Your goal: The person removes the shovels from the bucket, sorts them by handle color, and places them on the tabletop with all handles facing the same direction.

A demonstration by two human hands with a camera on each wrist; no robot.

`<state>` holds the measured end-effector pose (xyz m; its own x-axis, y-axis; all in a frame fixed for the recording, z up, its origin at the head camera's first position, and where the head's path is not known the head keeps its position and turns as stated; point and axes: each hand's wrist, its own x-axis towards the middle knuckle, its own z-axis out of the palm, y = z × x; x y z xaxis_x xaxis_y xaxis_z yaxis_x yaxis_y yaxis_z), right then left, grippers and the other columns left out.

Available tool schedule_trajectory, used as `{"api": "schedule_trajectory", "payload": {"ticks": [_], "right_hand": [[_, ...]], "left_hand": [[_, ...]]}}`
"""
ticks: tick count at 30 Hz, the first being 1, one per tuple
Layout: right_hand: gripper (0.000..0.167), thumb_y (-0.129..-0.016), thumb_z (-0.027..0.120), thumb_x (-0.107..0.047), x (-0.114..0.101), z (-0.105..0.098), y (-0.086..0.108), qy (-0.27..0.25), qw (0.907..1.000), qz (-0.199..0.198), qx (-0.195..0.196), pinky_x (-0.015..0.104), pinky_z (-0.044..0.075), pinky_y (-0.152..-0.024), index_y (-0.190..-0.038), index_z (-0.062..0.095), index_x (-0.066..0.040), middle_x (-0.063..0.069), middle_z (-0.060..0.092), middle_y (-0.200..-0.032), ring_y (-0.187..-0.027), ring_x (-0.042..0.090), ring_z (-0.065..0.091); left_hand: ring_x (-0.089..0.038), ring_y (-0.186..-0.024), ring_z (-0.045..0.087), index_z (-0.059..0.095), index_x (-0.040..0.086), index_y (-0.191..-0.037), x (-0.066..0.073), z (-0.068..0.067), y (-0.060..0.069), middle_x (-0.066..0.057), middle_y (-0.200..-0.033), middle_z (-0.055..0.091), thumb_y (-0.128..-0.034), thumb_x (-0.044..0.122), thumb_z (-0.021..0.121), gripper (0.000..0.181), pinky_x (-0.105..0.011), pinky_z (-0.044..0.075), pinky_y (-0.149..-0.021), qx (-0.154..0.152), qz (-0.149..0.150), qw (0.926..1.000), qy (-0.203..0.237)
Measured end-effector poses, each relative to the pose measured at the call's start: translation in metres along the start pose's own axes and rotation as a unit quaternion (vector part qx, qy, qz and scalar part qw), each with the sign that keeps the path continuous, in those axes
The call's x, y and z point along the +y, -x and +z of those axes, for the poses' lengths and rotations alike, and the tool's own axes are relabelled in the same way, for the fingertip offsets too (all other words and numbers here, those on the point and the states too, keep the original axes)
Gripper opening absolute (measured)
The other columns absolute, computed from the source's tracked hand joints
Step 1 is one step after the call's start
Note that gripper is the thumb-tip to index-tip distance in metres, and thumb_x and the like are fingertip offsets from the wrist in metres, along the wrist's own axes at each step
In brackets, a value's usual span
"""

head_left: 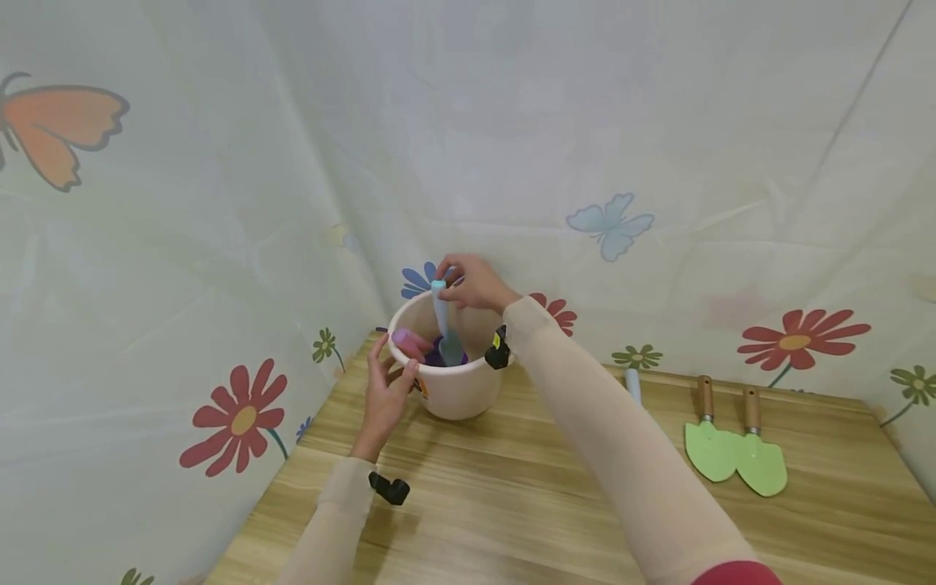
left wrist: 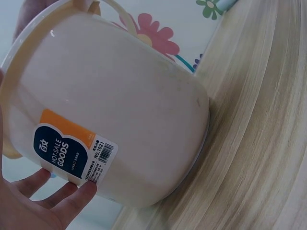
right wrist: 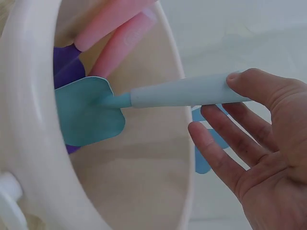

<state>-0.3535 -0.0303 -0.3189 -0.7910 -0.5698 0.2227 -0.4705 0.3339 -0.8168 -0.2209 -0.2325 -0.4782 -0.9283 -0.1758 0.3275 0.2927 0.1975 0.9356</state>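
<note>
A cream bucket with an orange and navy label stands on the table. My left hand rests against its outer wall near the rim, fingers spread and fingertips touching the label's edge. Over the bucket's mouth, my right hand pinches the top of the pale blue handle of a garden trowel between thumb and fingers. The trowel hangs upright, its teal blade down inside the bucket. Two pink-handled trowels with purple blades lean inside; their lower parts are hidden by the rim.
Two green trowels with wooden handles lie side by side on the wooden table at the right. Another pale blue handle shows beyond my right forearm, the rest hidden. A flower-printed curtain hangs behind and at the left.
</note>
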Motion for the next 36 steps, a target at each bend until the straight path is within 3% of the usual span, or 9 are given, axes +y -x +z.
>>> {"api": "schedule_trajectory", "payload": {"ticks": [12, 17, 24, 36], "right_hand": [[0.023, -0.092, 0.077, -0.008, -0.019, -0.015, 0.012, 0.016, 0.9986, -0.036, 0.035, 0.041, 0.063, -0.073, -0.112, 0.064, -0.007, 0.016, 0.072, -0.110, -0.093, 0.028, 0.072], [0.024, -0.093, 0.076, -0.011, -0.027, -0.023, 0.020, 0.005, 0.9977, -0.043, 0.052, 0.035, 0.063, -0.073, -0.114, 0.064, -0.009, 0.014, 0.071, -0.109, -0.091, 0.028, 0.073], [0.024, -0.093, 0.077, -0.011, -0.036, -0.038, 0.029, 0.018, 0.9909, -0.091, 0.098, 0.033, 0.062, -0.072, -0.113, 0.065, -0.009, 0.012, 0.072, -0.106, -0.089, 0.027, 0.074], [0.023, -0.093, 0.077, -0.014, -0.059, -0.072, 0.047, 0.015, 0.9759, -0.148, 0.159, 0.032, 0.062, -0.073, -0.113, 0.066, -0.011, 0.006, 0.072, -0.101, -0.085, 0.024, 0.073]], "left_hand": [[-0.043, -0.127, 0.056, 0.024, 0.031, -0.161, 0.002, 0.001, 0.002, -0.023, -0.152, 0.046, -0.1019, 0.032, 0.065, 0.072, -0.052, 0.055, -0.092, 0.003, 0.003, 1.0000, -0.001], [-0.043, -0.126, 0.057, 0.024, 0.030, -0.161, 0.000, 0.001, 0.001, -0.023, -0.152, 0.046, -0.1020, 0.032, 0.066, 0.073, -0.049, 0.055, -0.092, 0.004, 0.007, 1.0000, -0.004], [-0.043, -0.126, 0.057, 0.024, 0.031, -0.161, 0.000, 0.001, 0.002, -0.022, -0.153, 0.045, -0.1014, 0.033, 0.066, 0.073, -0.047, 0.055, -0.091, 0.002, 0.004, 1.0000, -0.002], [-0.046, -0.130, 0.052, 0.023, 0.033, -0.161, 0.001, 0.000, 0.002, -0.022, -0.154, 0.042, -0.1010, 0.036, 0.067, 0.074, -0.064, 0.051, -0.097, -0.010, -0.002, 0.9999, 0.013]]}}
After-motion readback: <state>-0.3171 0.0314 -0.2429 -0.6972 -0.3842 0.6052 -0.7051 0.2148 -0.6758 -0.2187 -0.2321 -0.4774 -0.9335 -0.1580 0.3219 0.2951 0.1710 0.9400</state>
